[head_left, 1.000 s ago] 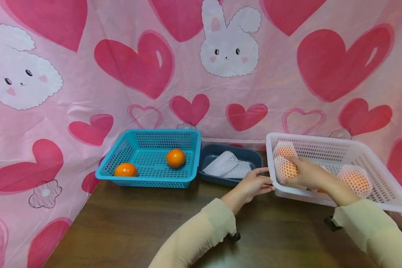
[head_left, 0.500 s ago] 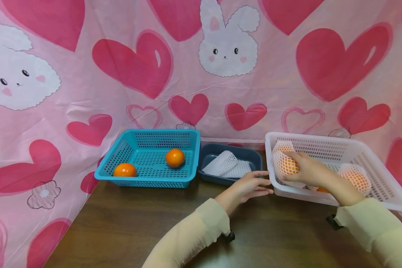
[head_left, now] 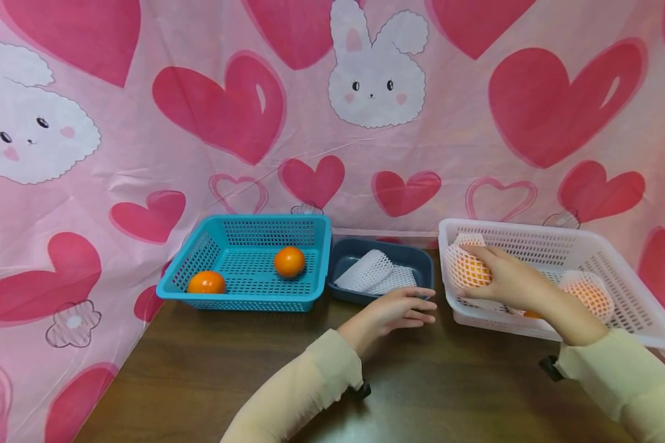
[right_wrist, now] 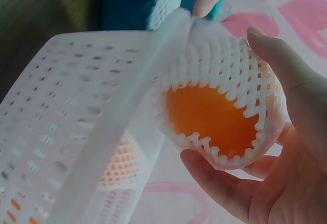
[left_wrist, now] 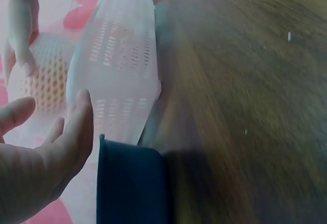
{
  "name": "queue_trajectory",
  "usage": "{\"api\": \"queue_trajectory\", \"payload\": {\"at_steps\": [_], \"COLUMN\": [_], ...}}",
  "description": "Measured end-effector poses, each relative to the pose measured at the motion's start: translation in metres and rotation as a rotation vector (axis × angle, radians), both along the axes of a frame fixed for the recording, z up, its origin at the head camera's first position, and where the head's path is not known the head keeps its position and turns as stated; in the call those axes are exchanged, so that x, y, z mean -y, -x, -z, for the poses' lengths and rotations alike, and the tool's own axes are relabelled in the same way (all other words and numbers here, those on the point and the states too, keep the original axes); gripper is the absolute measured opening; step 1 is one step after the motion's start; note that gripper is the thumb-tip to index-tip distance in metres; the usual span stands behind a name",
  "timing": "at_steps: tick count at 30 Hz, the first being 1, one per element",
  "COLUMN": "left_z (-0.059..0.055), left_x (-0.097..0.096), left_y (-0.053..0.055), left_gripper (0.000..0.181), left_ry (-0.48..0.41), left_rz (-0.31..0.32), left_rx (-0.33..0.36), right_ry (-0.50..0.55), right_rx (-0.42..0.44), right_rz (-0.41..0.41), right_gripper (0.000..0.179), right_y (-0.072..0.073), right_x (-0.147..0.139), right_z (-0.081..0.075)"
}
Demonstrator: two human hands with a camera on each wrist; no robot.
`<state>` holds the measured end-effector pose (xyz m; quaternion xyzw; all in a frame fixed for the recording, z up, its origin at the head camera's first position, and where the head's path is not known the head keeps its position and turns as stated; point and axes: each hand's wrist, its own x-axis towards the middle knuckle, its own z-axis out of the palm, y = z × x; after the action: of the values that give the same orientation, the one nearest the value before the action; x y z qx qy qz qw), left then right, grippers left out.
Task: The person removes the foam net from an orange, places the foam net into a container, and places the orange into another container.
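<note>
My right hand (head_left: 512, 280) grips an orange (right_wrist: 209, 119) wrapped in a white foam net (right_wrist: 219, 68), lifted at the left rim of the white basket (head_left: 632, 246). In the right wrist view the net's open end bares the fruit's skin. Thumb and fingers lie round its sides. My left hand (head_left: 396, 314) hovers just left of that basket, fingers spread and holding nothing, in front of the dark blue tray (head_left: 427, 264). Other netted oranges (head_left: 590, 295) lie in the white basket, partly hidden by my right arm.
Two bare oranges, one in front (head_left: 207, 282) and one farther back (head_left: 289, 262), sit in the teal basket (head_left: 244, 301) at the left. Flattened foam nets (head_left: 368, 271) lie in the dark blue tray between the baskets. A pink heart-print cloth (head_left: 310, 123) hangs behind the wooden table (head_left: 244, 369).
My right hand has raised the netted orange and brought it slightly left, to the basket's rim. My left hand has drawn away from the white basket, toward the left.
</note>
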<state>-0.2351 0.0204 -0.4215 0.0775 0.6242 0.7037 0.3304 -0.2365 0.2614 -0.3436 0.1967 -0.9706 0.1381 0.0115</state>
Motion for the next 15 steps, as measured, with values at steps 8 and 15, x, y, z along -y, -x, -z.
{"api": "queue_trajectory", "payload": {"at_steps": [8,15], "left_z": [0.001,0.008], "left_x": [0.022,0.034], "left_y": [-0.001,-0.004], "left_gripper": [0.046,0.047], "left_ry": [-0.011,0.003], "left_rz": [0.022,0.041], "left_rx": [-0.027,-0.024], "right_ry": [0.077,0.127], "right_rx": [-0.079,-0.12], "right_rz": [-0.057,-0.137], "right_gripper": [0.093,0.091], "right_y": [-0.011,-0.016], "right_x": [0.024,0.04], "right_z": [-0.002,0.007]}}
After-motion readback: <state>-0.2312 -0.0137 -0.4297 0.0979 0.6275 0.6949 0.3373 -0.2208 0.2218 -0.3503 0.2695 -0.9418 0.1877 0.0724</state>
